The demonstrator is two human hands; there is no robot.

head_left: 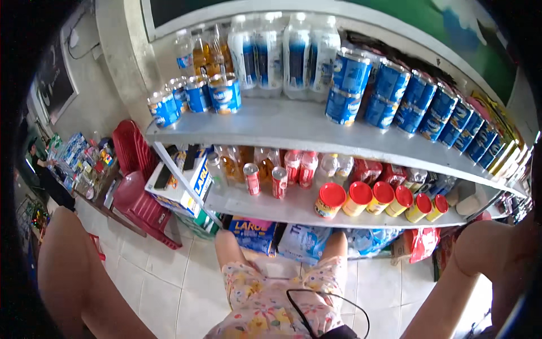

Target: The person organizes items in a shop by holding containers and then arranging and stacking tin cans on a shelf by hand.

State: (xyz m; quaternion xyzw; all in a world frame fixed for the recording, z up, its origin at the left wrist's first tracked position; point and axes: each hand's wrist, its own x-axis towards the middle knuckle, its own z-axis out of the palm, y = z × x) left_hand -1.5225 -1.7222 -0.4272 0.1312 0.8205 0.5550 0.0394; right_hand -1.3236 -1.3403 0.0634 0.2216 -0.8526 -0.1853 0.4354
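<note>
Both my arms are bent with the elbows out in front, the left arm [68, 265] at the left rim and the right arm [457, 277] at the right rim. Neither of my hands shows. Ahead of me stands a grey metal shelf [271, 127]. On its top board, blue cans [344, 104] are stacked in a row to the right, and several single blue cans [224, 95] sit at the left. The lower board bears yellow tubs with red lids [357, 199] and two red drink cans [253, 179].
Wrapped packs of bottles [254, 56] line the shelf's back. Beneath it lie a blue bag [251, 234] and a red bag [423, 244]. Stacked red plastic chairs [138, 195] and a box [180, 183] stand left. Farther left, a person [48, 175] is beside a loaded table [93, 192].
</note>
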